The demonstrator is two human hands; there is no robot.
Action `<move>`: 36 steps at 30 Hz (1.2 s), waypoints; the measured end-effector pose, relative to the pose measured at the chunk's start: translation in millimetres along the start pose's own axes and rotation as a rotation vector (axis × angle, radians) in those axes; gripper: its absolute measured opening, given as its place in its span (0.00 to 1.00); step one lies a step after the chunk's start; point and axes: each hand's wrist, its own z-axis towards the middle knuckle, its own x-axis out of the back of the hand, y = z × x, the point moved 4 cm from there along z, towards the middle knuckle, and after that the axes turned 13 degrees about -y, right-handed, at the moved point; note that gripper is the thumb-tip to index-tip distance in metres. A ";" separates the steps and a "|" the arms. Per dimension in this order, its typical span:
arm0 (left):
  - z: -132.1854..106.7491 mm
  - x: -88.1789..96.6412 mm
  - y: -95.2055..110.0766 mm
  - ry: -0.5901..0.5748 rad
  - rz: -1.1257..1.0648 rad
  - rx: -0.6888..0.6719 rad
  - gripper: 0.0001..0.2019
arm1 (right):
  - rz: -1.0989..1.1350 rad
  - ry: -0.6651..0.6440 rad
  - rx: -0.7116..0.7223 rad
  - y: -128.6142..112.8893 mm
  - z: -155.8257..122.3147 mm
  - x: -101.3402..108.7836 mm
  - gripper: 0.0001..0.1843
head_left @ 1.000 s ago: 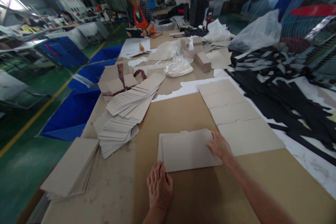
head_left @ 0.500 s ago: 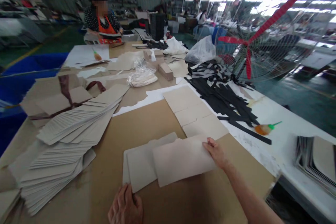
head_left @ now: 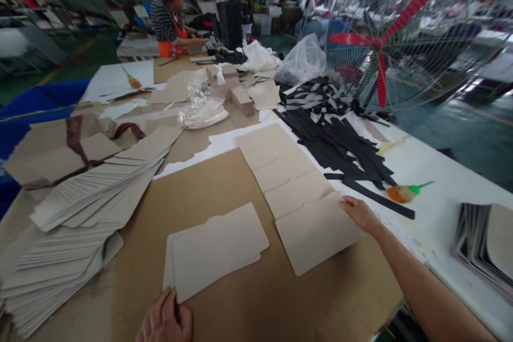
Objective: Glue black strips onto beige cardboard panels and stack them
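Note:
My right hand (head_left: 359,212) lies flat with its fingers on the right edge of a grey card sheet (head_left: 318,234), the nearest one in an overlapping row of card sheets (head_left: 276,163) on a brown board (head_left: 224,181). My left hand (head_left: 165,322) rests with curled fingers at the near corner of a small stack of grey card sheets (head_left: 216,248), touching its edge at the bottom of the view.
Fanned piles of grey cards (head_left: 88,208) fill the left of the table. Black strips (head_left: 340,139) and an orange bottle with a green cap (head_left: 403,192) lie to the right. A large fan (head_left: 404,37) stands beyond. A person in an orange apron (head_left: 170,18) works at the far end.
My right hand slid the top card off the stack to the right and laid it at the near end of the row. My view swung right.

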 end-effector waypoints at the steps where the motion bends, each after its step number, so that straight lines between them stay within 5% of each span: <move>1: 0.2 -0.3 -0.5 0.006 -0.010 0.001 0.21 | -0.034 0.010 -0.009 1.9 1.8 1.9 0.20; 5: -2.8 1.3 -0.8 0.018 -0.021 0.007 0.18 | -0.170 0.138 -0.035 4.8 -0.4 4.5 0.25; 7: -5.8 2.8 0.7 0.028 -0.023 -0.022 0.17 | -0.239 0.250 0.029 -6.9 -5.4 -11.0 0.28; 9: -8.3 3.3 1.3 0.040 -0.031 -0.044 0.17 | -0.238 0.255 0.161 -32.8 -12.2 -48.2 0.27; 13: -11.7 2.7 0.8 0.049 -0.037 -0.047 0.17 | -0.130 -0.112 0.436 -115.6 -27.5 -161.1 0.27; 15: -12.9 2.9 1.2 0.040 -0.045 -0.047 0.16 | -0.146 -0.204 0.467 -154.1 -26.9 -205.8 0.32; 18: -13.4 3.7 2.0 0.015 -0.059 -0.051 0.17 | -0.211 -0.169 0.397 -188.6 -10.9 -240.2 0.37; 28: -15.6 2.8 -0.5 0.020 -0.125 -0.045 0.18 | -0.094 -0.104 0.325 -204.2 3.3 -242.5 0.09; 36: -10.7 9.8 2.5 -0.003 -0.060 -0.041 0.17 | 0.224 -0.088 0.366 -208.1 -45.6 -236.8 0.11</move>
